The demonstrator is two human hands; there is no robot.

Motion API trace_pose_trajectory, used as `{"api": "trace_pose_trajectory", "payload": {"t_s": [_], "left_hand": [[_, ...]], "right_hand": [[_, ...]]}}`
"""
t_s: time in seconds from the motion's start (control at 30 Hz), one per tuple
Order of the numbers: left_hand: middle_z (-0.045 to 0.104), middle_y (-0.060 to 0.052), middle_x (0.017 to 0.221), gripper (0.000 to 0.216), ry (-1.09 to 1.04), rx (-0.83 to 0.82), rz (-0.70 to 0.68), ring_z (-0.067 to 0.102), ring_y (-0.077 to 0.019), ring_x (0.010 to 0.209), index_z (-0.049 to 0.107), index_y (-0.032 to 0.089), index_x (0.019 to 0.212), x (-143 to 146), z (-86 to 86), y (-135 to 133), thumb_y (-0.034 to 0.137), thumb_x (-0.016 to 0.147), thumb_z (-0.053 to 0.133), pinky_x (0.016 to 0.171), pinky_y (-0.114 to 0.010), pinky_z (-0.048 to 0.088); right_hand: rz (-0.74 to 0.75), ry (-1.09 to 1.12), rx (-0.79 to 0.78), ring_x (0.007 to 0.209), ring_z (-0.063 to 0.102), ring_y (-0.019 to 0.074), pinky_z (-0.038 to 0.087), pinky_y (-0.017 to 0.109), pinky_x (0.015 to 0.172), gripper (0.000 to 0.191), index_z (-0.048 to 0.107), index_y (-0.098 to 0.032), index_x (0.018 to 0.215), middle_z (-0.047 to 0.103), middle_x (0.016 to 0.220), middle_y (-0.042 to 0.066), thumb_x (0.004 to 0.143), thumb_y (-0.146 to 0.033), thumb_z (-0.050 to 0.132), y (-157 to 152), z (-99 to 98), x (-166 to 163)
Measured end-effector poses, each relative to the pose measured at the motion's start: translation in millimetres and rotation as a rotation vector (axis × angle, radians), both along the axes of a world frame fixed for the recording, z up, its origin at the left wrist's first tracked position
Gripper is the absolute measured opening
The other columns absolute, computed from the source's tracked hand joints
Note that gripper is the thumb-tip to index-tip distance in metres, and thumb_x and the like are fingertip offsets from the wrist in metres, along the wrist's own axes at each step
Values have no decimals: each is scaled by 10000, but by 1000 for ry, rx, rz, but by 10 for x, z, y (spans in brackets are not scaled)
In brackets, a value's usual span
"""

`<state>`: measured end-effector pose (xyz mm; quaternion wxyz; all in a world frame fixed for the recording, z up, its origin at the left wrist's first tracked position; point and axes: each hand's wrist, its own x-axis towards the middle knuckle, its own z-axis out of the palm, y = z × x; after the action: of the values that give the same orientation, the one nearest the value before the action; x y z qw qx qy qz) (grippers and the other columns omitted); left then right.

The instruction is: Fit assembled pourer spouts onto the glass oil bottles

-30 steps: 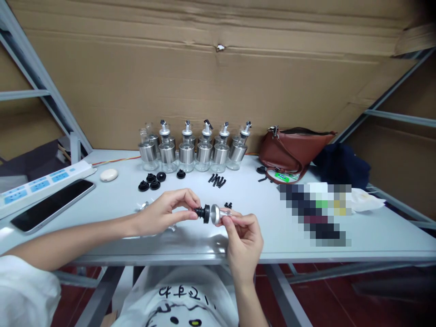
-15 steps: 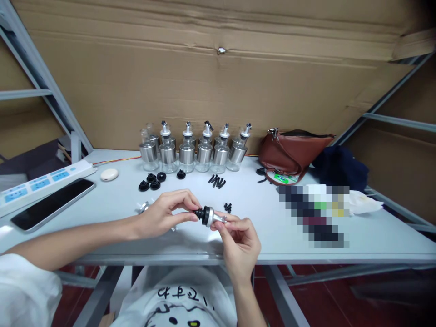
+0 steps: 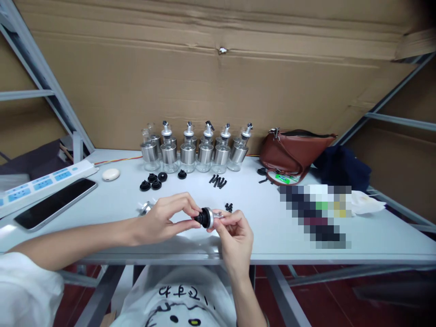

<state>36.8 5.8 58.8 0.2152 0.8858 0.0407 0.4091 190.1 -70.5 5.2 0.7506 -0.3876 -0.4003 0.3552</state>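
Both my hands meet over the near edge of the white table (image 3: pixel 102 213). My left hand (image 3: pixel 165 219) pinches the black rubber stopper (image 3: pixel 202 216) of a small pourer cap. My right hand (image 3: pixel 233 234) grips the silver metal cap with its clear spout (image 3: pixel 213 217) from the other side. The black stopper sits pressed against the silver collar. Another silver cap part (image 3: pixel 146 208) lies on the table just behind my left hand.
Several glass and steel dispenser bottles (image 3: pixel 195 150) stand in a row at the back. Loose black stoppers (image 3: pixel 152 180) and small black pins (image 3: pixel 217 180) lie before them. A phone (image 3: pixel 56 202), power strip (image 3: pixel 41 181), brown bag (image 3: pixel 294 150) and blurred packet (image 3: pixel 315 213) sit around.
My hands have drawn closer together and the black stopper has gone further into the silver cap. The pair has tilted slightly and moved a little left.
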Motion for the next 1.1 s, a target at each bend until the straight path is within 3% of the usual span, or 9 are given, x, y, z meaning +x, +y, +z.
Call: {"api": "trace_pose_trajectory", "payload": {"t_s": [0.2, 0.33, 0.4, 0.53, 0.63, 0.77, 0.97, 1.1], "left_hand": [[568, -7, 721, 111, 25, 76, 125, 536, -110, 656, 525, 169, 802, -2, -2, 20, 138, 835, 626, 584, -215, 453], [560, 9, 691, 117, 58, 28, 118, 523, -101, 640, 527, 171, 783, 2, -40, 47, 122, 865, 593, 588, -210, 436], [576, -1, 726, 82, 57, 9, 69, 541, -104, 673, 541, 171, 832, -1, -55, 51, 115, 866, 591, 618, -212, 453], [575, -42, 852, 114, 4, -34, 45, 563, -124, 787, 547, 176, 941, -13, -58, 67, 78, 891, 516, 686, -236, 485], [560, -40, 869, 95, 7, -78, 63, 563, -127, 805, 548, 181, 943, -14, -58, 91, 104, 890, 537, 713, -249, 491], [544, -37, 910, 99, 17, -135, 78, 563, -132, 850, 559, 191, 934, -3, -90, 102, 138, 861, 600, 776, -272, 500], [457, -42, 1079, 288, -106, -488, 64, 516, -159, 1052, 535, 239, 1032, 29, -125, 80, 161, 794, 677, 907, -332, 502], [543, -25, 984, 291, 12, -838, 69, 569, -157, 928, 543, 203, 973, 58, -70, 80, 207, 742, 719, 773, -299, 525]], "right_hand": [[-82, -133, -80, 654, 575, 98, 489, 191, 539, 130, 600, -215, 874, 591, 803, -1, 808, -315, 651, -2, -74, 6], [45, -144, -108, 695, 608, 120, 536, 225, 555, 201, 620, -231, 982, 595, 921, 28, 800, -309, 653, -2, -82, 0], [66, -112, -130, 763, 641, 150, 563, 256, 604, 223, 623, -221, 984, 617, 978, 51, 787, -315, 668, 10, -72, -3], [161, -104, -191, 707, 670, 161, 559, 284, 657, 198, 591, -196, 917, 676, 790, 36, 822, -364, 634, 23, -60, -12], [231, -197, -203, 715, 672, 157, 546, 285, 686, 192, 561, -195, 889, 688, 795, 34, 830, -365, 629, 11, -56, -24], [213, -270, -191, 745, 676, 155, 537, 275, 709, 157, 543, -200, 872, 698, 817, 34, 826, -321, 632, 11, -55, -37], [124, -258, -148, 846, 688, 165, 538, 279, 780, 110, 562, -204, 892, 697, 919, 49, 818, -258, 622, 20, -100, -26], [151, -317, -156, 886, 675, 171, 523, 299, 822, 120, 555, -208, 934, 688, 938, 51, 846, -275, 602, -8, -102, -12]]}}
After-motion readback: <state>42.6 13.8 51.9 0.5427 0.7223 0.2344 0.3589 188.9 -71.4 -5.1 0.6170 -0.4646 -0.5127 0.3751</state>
